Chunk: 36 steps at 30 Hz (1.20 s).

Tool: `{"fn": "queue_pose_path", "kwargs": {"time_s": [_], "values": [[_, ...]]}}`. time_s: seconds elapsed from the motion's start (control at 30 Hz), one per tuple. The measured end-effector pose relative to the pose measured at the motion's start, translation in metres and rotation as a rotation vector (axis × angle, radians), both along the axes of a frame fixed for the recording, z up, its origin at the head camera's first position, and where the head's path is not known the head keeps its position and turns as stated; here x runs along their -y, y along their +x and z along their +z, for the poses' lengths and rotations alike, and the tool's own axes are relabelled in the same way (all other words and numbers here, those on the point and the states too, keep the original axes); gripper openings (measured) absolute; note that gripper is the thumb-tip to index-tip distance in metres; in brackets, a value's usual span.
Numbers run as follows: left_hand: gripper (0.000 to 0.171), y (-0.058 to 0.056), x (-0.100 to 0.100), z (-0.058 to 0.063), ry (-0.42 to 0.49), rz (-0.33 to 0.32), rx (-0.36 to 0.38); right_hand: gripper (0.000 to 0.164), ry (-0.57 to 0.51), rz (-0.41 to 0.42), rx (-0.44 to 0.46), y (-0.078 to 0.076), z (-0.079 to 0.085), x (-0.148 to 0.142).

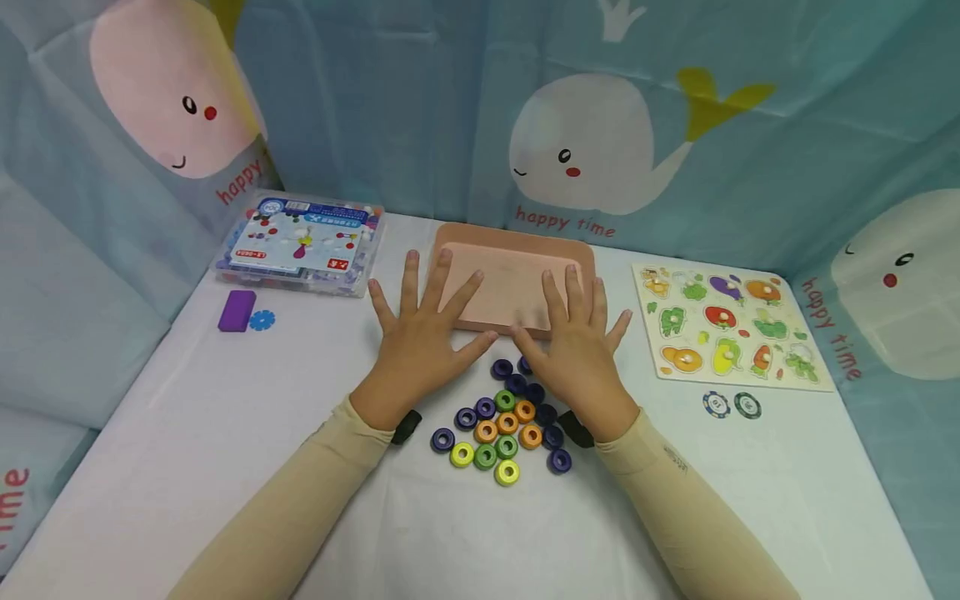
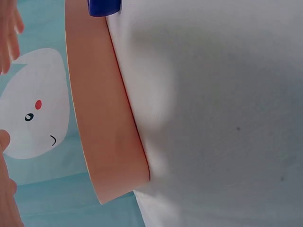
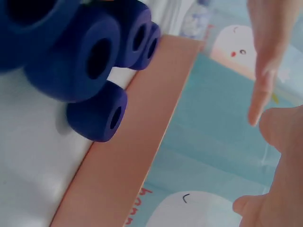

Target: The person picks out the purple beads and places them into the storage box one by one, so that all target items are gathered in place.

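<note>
My left hand point(image 1: 422, 337) is held with its fingers spread, overlapping the left front corner of a pink tray point(image 1: 512, 237) in the head view. With fingers spread too, my right hand point(image 1: 581, 354) is over the tray's right front corner, and the two thumb tips nearly meet. Neither hand holds anything. Between the wrists lies a loose cluster of ring-shaped beads: dark blue point(image 1: 442, 440), orange point(image 1: 486, 430), green point(image 1: 485, 456) and yellow point(image 1: 507, 473). In the right wrist view, several dark blue beads point(image 3: 97, 112) stand close beside the tray's wall point(image 3: 137, 123).
Back left is a clear plastic case point(image 1: 300, 242) of small parts, with a purple block point(image 1: 237, 311) and a blue notched disc point(image 1: 262, 320) before it. A vegetable peg puzzle point(image 1: 731, 325) lies at right, two chips point(image 1: 716, 405) in front. A whale-print curtain point(image 1: 442, 108) hangs behind.
</note>
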<state>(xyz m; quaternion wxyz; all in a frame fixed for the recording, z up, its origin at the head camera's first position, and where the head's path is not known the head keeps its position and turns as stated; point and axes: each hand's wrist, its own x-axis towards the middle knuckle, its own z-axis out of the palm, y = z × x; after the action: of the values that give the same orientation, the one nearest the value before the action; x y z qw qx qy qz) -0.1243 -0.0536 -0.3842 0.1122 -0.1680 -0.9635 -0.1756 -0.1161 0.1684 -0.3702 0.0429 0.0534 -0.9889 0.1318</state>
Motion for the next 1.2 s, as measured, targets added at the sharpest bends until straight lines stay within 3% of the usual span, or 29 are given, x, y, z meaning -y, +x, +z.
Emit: {"fn": "queue_pose_path", "kwargs": {"time_s": [0.37,0.5,0.7,0.9,1.07,1.2], "values": [[0.083,-0.003,-0.002,0.003,0.007,-0.022,0.011,0.088,-0.005,0.002,-0.034,0.005,0.001,-0.008],[0.08,-0.01,-0.003,0.004,0.022,-0.031,0.019,0.087,-0.021,0.001,-0.053,0.008,0.004,-0.012],[0.07,-0.022,-0.002,0.003,0.032,-0.028,0.097,0.086,-0.077,-0.001,-0.046,0.02,0.007,-0.022],[0.058,-0.034,-0.001,-0.001,0.042,-0.048,0.21,0.087,-0.123,0.012,0.006,0.048,0.004,-0.035],[0.047,-0.04,0.0,-0.008,0.015,-0.048,0.268,0.086,-0.139,0.055,0.066,0.083,-0.003,-0.04],[0.044,-0.042,-0.001,-0.012,-0.018,-0.05,0.286,0.073,-0.137,0.049,0.13,0.111,-0.009,-0.039]]}}
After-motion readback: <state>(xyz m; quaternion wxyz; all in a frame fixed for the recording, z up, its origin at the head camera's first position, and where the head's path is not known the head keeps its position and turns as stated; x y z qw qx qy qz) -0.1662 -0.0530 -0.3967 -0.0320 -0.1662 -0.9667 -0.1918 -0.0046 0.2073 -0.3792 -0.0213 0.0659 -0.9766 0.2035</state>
